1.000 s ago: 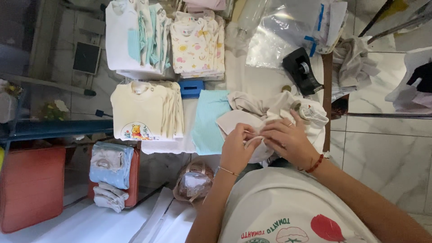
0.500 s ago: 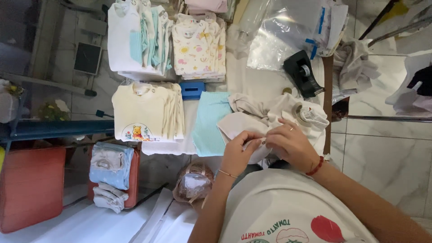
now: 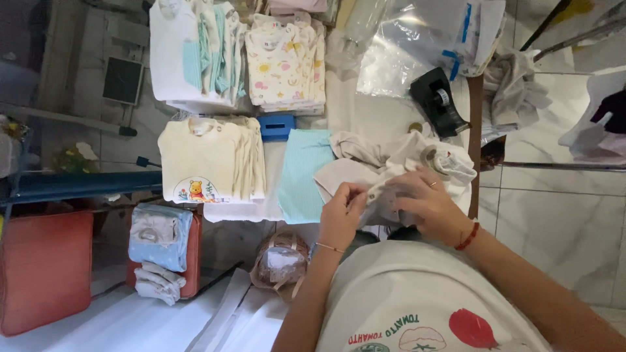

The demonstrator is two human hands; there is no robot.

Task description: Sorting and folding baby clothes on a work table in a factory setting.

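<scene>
Pinching a cream baby garment [image 3: 381, 171] at the worktop's near right edge, left hand [image 3: 340, 215] and right hand [image 3: 427, 205] both grip its cloth, fingers curled, wrists bent inward close together. Folding or fastening step, seemingly midway; flattening the cloth likely follows. Folded cream shirts [image 3: 208, 163] lie further left, tape dispenser [image 3: 438, 101] behind.

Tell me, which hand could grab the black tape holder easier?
Probably the right hand: the black tape dispenser sits up on its side, while the left hand pinches the cream garment farther away.
</scene>
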